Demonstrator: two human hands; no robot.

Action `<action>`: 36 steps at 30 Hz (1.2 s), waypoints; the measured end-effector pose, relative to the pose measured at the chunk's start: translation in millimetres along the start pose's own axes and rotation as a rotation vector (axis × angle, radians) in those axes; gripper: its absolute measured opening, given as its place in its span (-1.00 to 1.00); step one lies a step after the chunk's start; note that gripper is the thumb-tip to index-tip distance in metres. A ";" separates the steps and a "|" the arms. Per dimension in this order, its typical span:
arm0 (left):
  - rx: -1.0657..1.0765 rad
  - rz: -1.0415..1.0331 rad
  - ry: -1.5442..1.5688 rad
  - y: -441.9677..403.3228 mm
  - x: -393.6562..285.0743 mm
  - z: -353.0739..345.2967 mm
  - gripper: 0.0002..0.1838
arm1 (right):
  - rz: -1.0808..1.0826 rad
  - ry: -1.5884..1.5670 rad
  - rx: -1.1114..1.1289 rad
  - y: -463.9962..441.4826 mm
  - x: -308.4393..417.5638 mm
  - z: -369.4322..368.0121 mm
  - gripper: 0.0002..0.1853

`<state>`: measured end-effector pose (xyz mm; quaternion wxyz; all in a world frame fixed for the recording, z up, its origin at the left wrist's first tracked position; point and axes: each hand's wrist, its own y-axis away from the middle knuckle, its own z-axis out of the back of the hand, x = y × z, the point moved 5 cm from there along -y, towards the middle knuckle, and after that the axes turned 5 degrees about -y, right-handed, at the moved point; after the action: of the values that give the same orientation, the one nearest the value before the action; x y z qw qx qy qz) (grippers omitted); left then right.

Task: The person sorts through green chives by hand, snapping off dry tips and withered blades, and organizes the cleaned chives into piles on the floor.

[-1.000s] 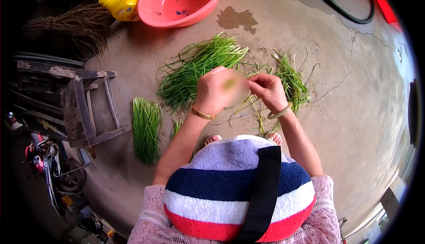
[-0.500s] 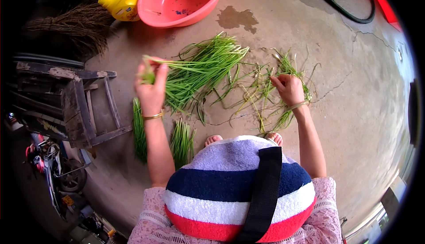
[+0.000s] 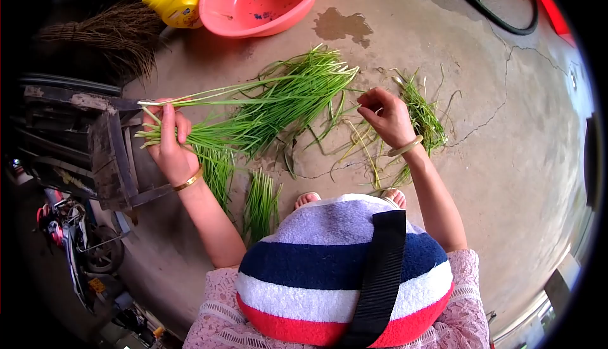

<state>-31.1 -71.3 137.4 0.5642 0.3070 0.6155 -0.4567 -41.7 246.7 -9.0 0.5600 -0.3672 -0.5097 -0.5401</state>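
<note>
My left hand (image 3: 171,146) is closed around a small bunch of chives (image 3: 209,133), their pale stem ends sticking out to the left past my fingers. A few longer stalks run from that hand toward the large pile of chives (image 3: 297,89) on the floor. My right hand (image 3: 387,118) hovers over the floor to the right of the pile, its fingers curled with thumb and forefinger close together. What it pinches, if anything, is too small to make out. Beside it lies a heap of limp, partly yellowed chive scraps (image 3: 425,111).
Two sorted bundles, one chive bundle (image 3: 260,203) and another chive bundle (image 3: 216,175), lie near my left forearm. A wooden stool (image 3: 117,152) stands at left. Farther off are a pink basin (image 3: 288,23), a yellow jug (image 3: 180,7), a twig broom (image 3: 120,35) and a black hose (image 3: 500,19).
My left hand has moved left and down toward the stool, drawing the chives with it. My right hand has shifted left, away from the scrap heap.
</note>
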 end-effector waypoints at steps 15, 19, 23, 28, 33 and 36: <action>-0.095 0.271 0.470 -8.5 24.3 26.9 -0.92 | -0.374 -0.061 0.291 4.7 -45.1 -16.9 -0.75; -0.213 0.288 0.363 -8.1 35.2 44.5 -0.88 | -0.293 0.883 0.197 14.7 -81.8 -2.4 -0.77; -0.239 0.296 0.187 -3.0 47.9 43.2 -0.86 | -0.095 0.842 0.145 13.1 -85.7 3.7 -0.79; -0.207 0.362 0.059 -1.3 62.7 29.2 -0.76 | -0.013 0.532 -0.006 -3.0 -76.5 6.3 -0.78; -0.104 0.437 0.389 -10.9 77.2 37.6 -0.73 | -0.071 0.181 0.104 -13.7 -66.1 -17.5 -0.78; -0.067 0.456 0.507 -14.9 78.2 40.0 -0.73 | -0.102 0.072 0.182 -11.7 -63.5 -38.9 -0.83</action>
<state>-41.6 -124.3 66.5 0.4905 0.5217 0.6665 -0.2075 -39.9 222.2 -80.3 0.5808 -0.2690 -0.5543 -0.5320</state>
